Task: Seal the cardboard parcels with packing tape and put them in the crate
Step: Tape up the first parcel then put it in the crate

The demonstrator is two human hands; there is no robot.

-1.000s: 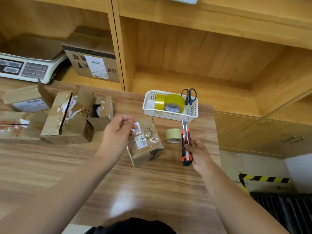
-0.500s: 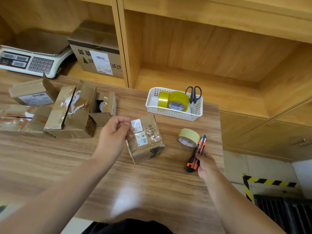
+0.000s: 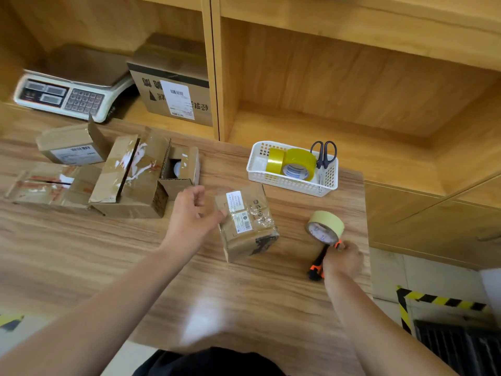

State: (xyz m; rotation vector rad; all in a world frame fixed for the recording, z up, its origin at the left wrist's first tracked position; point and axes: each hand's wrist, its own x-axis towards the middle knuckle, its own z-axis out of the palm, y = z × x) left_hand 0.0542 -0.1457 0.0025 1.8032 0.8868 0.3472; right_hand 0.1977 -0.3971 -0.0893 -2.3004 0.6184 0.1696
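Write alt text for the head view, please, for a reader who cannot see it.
A person's left hand touches a small taped parcel on a wooden table; the right hand grips a utility knife beside a tape roll.

Bright warm light, glare on table (image 3: pixel 245 308), apparently motion-blurred edges

A weighing scale (image 3: pixel 67 95) sits far left in the wooden shelf unit (image 3: pixel 352 77). On the worktop (image 3: pixel 81 240), a white basket (image 3: pixel 292 183) holds black-handled scissors (image 3: pixel 322 161). Yellow-black hazard striping (image 3: pixel 444 299) marks the floor, near right.
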